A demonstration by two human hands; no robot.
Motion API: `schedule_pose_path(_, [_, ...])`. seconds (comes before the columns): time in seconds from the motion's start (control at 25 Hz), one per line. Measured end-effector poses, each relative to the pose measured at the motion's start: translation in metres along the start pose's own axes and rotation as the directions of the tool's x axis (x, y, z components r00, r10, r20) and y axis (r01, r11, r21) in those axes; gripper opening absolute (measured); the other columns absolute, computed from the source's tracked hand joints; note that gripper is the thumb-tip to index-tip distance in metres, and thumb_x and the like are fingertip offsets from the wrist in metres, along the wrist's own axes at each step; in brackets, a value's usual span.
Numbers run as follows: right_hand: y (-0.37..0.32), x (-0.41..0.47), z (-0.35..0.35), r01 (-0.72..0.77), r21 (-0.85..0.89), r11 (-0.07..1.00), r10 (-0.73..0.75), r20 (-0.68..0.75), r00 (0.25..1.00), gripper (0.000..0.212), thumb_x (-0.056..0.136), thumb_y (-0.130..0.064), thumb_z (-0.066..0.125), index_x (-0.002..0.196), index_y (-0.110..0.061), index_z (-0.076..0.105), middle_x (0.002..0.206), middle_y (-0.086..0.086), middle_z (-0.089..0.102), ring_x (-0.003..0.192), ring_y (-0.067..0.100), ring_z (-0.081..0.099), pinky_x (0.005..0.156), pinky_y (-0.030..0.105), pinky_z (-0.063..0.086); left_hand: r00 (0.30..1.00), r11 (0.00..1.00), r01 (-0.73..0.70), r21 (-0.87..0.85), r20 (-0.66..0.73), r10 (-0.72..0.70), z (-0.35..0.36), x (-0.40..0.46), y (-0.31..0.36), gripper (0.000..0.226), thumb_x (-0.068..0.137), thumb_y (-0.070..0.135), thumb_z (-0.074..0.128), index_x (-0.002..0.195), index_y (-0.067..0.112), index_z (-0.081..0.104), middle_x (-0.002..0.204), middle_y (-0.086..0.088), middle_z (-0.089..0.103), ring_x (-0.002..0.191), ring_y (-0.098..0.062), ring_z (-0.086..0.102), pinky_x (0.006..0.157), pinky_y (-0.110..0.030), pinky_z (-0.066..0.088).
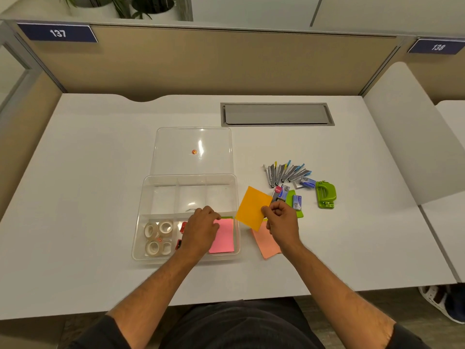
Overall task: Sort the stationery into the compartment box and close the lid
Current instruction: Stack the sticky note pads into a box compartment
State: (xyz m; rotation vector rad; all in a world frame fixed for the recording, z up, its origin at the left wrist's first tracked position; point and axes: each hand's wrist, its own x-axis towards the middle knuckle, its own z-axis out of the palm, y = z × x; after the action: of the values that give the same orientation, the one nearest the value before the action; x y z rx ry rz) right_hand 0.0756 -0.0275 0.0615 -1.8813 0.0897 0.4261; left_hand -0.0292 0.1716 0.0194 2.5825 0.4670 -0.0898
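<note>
pinching the orange note pad [253, 208] by its right edge between thumb and fingers, the right hand [281, 222] holds it tilted just right of the compartment box [187, 217], at centre frame. the left hand [201, 229] lies curled over the box's lower right compartment, fingertips on the pink note pad [224, 236] already inside; i cannot tell whether it grips or only presses it. tape rolls [158, 235] fill the lower left compartment, and the three upper ones look empty. the hinged lid [192, 149] lies open flat above the box. a salmon pad [265, 241] sits on the desk [100, 172] under the right wrist, with staplers [286, 172], staple boxes [297, 200] and a green hole punch [325, 193] further right. the likely slip: the orange pad's corner catching the box's right wall, or fanning loose from so narrow a pinch. the left hand also crowds the target slot. bare desk lies open left and below.
</note>
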Motion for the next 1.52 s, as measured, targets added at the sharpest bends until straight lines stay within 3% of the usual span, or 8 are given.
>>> schedule_pose_path(0.12, [0.0,-0.002,0.004,0.0,0.001,1.0,0.0,0.092,0.996,0.011,0.089,-0.011,0.069,0.079,-0.01,0.065,0.061,0.003,0.063,0.045,0.011,0.051,0.042,0.02,0.04,0.989,0.879,0.128,-0.458,-0.013,-0.151,-0.005,-0.003,0.008,0.019,0.089,0.024,0.068,0.109,0.023,0.072,0.098,0.014,0.069,0.084,0.0,0.06,0.07,-0.009,0.041])
schedule_pose_path(0.2, [0.0,-0.003,0.009,0.002,-0.002,1.0,-0.001,0.136,0.991,0.01,0.089,-0.01,0.069,0.079,-0.011,0.066,0.06,-0.002,0.064,0.045,0.006,0.052,0.042,0.018,0.041,0.977,0.745,0.182,-0.642,0.034,-0.21,-0.011,-0.003,0.011,0.021,0.09,0.024,0.069,0.11,0.021,0.073,0.097,0.01,0.072,0.087,0.0,0.064,0.077,-0.013,0.047])
schedule_pose_path(0.44, [0.003,-0.002,0.026,-0.018,-0.025,1.0,0.024,0.269,0.963,0.009,0.089,-0.015,0.069,0.083,-0.009,0.069,0.071,0.006,0.069,0.048,0.006,0.053,0.047,0.023,0.041,0.949,0.552,0.287,-0.783,0.153,-0.277,-0.022,-0.01,0.007,0.022,0.082,0.006,0.073,0.097,0.023,0.073,0.074,0.0,0.07,0.072,-0.019,0.071,0.064,-0.03,0.058])
schedule_pose_path(0.6, [0.019,0.004,0.013,-0.006,-0.117,0.993,0.019,0.111,0.994,0.008,0.088,-0.018,0.066,0.084,-0.013,0.071,0.072,0.004,0.072,0.061,0.007,0.063,0.059,0.029,0.049,0.934,0.658,0.325,-0.679,0.118,-0.338,-0.018,-0.017,-0.005,0.023,0.079,0.005,0.069,0.085,0.027,0.073,0.071,0.008,0.07,0.064,-0.016,0.07,0.057,-0.032,0.056])
schedule_pose_path(0.76, [0.05,0.011,-0.017,-0.104,-0.457,0.883,0.063,-0.104,0.993,0.014,0.086,-0.021,0.064,0.098,-0.017,0.07,0.097,0.003,0.07,0.093,0.02,0.064,0.083,0.038,0.052,0.945,0.848,0.319,-0.422,0.076,-0.318,-0.012,-0.024,-0.001,0.025,0.081,0.011,0.07,0.097,0.03,0.068,0.071,0.011,0.067,0.065,-0.006,0.064,0.056,-0.023,0.046])
schedule_pose_path(1.08, [0.082,0.004,-0.02,-0.057,-0.779,0.624,0.098,0.005,0.995,0.059,0.08,-0.052,0.068,0.125,-0.017,0.055,0.119,0.002,0.053,0.111,0.02,0.052,0.082,0.033,0.048,0.972,0.968,0.222,-0.118,0.1,-0.211,-0.009,-0.017,0.012,0.031,0.089,0.008,0.063,0.112,0.023,0.05,0.087,0.003,0.06,0.073,-0.011,0.054,0.05,-0.015,0.034])
schedule_pose_path(1.36, [0.09,-0.001,-0.011,0.045,-0.877,0.479,0.034,0.069,0.997,0.063,0.079,-0.055,0.067,0.124,-0.016,0.047,0.12,0.003,0.05,0.108,0.02,0.052,0.078,0.031,0.051,0.977,0.984,0.176,0.005,0.119,-0.176,0.001,-0.02,0.007,0.021,0.093,0.011,0.056,0.113,0.017,0.055,0.096,-0.006,0.066,0.08,-0.019,0.061,0.064,-0.03,0.05])
schedule_pose_path(1.52, [0.091,-0.001,-0.011,0.04,-0.862,0.506,0.059,0.08,0.995,0.064,0.081,-0.05,0.069,0.128,-0.015,0.044,0.122,0.004,0.049,0.109,0.02,0.053,0.078,0.033,0.05,0.982,0.985,0.162,-0.064,0.111,-0.154,0.002,-0.021,0.006,0.024,0.091,0.016,0.064,0.114,0.019,0.058,0.109,-0.004,0.066,0.09,-0.019,0.062,0.073,-0.027,0.048])
